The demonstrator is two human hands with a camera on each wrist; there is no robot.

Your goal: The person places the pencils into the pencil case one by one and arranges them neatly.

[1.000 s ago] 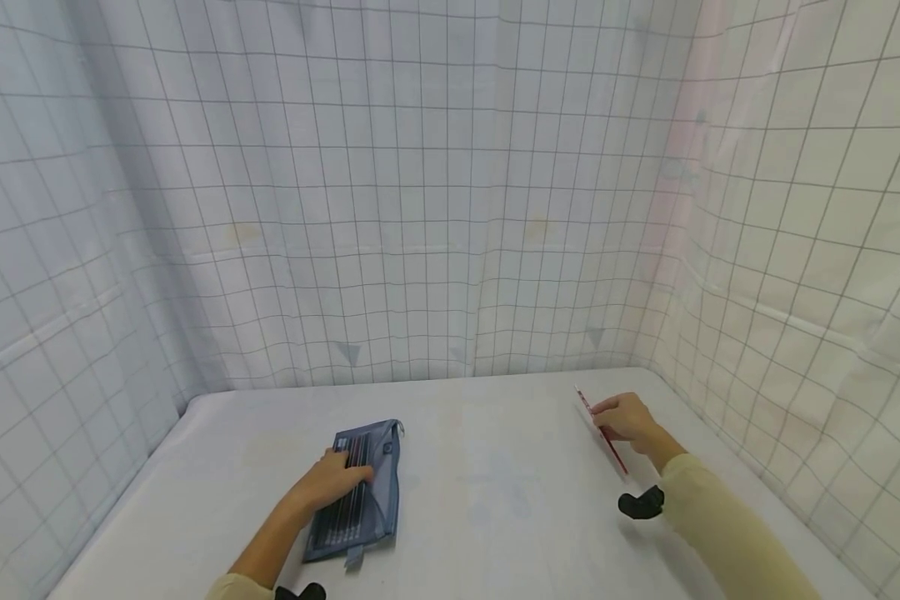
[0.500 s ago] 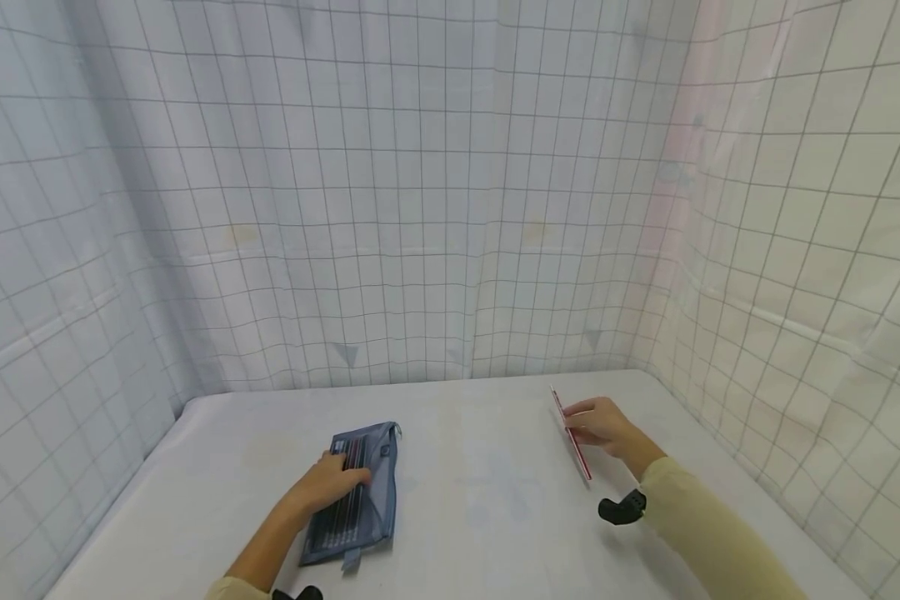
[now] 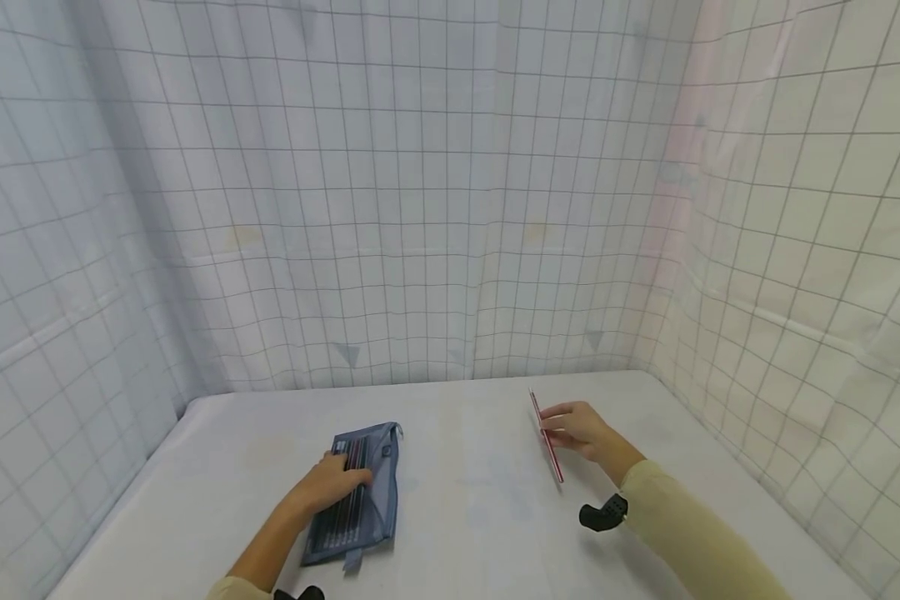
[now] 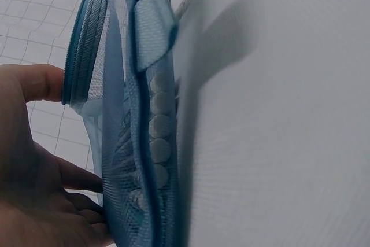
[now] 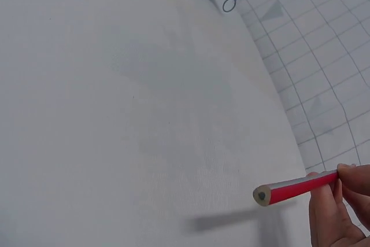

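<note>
A blue mesh pencil case (image 3: 388, 492), with several pencils visible inside, lies on the white table at the left. My left hand (image 3: 332, 483) holds it from above. In the left wrist view, the thumb (image 4: 46, 82) touches the zippered edge, lifted a little from the mesh, and the other fingers lie against the case; their tips are partly hidden. Round pencil ends (image 4: 160, 125) show through the mesh. My right hand (image 3: 577, 429) pinches a red-and-white pencil (image 3: 552, 454) above the table at the right. In the right wrist view, its flat end with a dark core faces the camera.
A white cloth covers the table (image 3: 465, 517). Gridded white curtains (image 3: 450, 208) enclose its back and both sides. A metal ring (image 5: 229, 5) hangs at the case's corner. Each wrist carries a black device (image 3: 603, 512).
My right hand has moved left with the pencil, towards the case, and the pencil stands slightly steeper in the view. My left hand and the pencil case stay in place.
</note>
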